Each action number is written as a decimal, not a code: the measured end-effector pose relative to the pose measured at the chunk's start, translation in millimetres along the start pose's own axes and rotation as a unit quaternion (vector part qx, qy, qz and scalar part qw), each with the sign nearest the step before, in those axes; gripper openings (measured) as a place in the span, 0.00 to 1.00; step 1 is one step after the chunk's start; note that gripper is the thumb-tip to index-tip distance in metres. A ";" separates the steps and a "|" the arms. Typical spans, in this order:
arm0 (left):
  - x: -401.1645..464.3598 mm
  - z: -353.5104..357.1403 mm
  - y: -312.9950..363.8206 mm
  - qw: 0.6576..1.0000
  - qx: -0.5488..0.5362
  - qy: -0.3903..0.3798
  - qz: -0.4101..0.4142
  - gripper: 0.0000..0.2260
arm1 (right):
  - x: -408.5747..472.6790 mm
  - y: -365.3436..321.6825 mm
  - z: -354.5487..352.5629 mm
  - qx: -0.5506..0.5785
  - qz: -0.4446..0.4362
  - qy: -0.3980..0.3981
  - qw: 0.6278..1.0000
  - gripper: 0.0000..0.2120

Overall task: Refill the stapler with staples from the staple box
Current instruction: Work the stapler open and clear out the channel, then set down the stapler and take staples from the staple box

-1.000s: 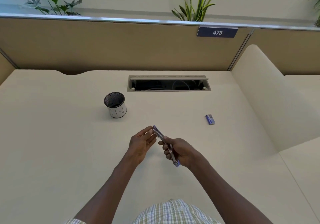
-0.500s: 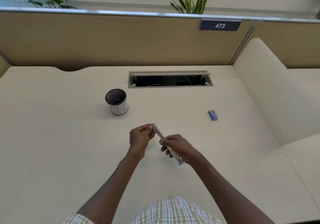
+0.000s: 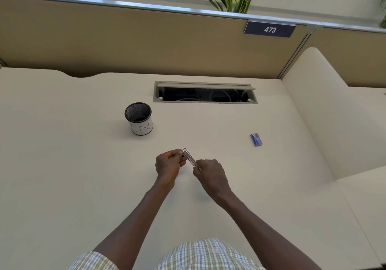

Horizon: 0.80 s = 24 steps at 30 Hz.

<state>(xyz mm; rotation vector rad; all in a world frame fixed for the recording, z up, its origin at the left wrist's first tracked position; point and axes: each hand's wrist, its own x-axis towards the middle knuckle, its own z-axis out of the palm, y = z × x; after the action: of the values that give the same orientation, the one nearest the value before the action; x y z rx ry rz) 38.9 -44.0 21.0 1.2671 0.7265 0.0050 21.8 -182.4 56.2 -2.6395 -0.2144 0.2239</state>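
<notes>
A slim silver stapler [image 3: 190, 158] with a blue tip is held above the middle of the cream desk, slanting from upper left to lower right. My left hand [image 3: 168, 165] pinches its far, blue-tipped end. My right hand [image 3: 211, 175] is closed over its near end, hiding that part. Whether the stapler is hinged apart is hard to tell. The small blue staple box [image 3: 256, 139] lies flat on the desk to the right, well apart from both hands.
A mesh pen cup [image 3: 139, 119] with a white band stands to the left of centre. A cable hatch [image 3: 204, 92] is recessed in the desk behind the hands. Tan partition panels close the back, and a cream divider [image 3: 325, 123] rises on the right.
My left hand's fingers closed onto the stapler's far end. My right hand rolled over, so the stapler's blue near end is now hidden. The view shifted slightly.
</notes>
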 end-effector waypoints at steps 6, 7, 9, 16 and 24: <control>12.0 -20.1 -7.2 0.975 0.179 0.098 0.083 0.09 | 16.6 23.5 -6.5 0.052 0.044 0.026 0.997 0.16; 14.9 -27.3 -8.6 0.965 0.208 0.113 0.111 0.10 | 21.2 27.8 -8.0 0.053 0.048 0.027 0.997 0.16; 22.5 -41.3 -11.2 0.940 0.263 0.126 0.178 0.12 | 30.9 35.1 -11.0 0.047 0.059 0.029 0.997 0.17; 47.7 -87.0 -29.4 0.812 0.514 0.138 0.239 0.24 | 60.4 46.3 -10.4 -0.002 0.084 0.008 0.996 0.14; 54.4 -94.4 -39.7 0.771 0.569 0.146 0.245 0.27 | 81.3 43.0 1.9 -0.032 0.090 -0.002 0.995 0.14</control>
<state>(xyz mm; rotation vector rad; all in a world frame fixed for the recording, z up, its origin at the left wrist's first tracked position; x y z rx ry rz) 19.3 45.3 -50.5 2.6657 0.6286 0.2246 105.5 -203.6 24.4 -2.7244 0.0157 0.2863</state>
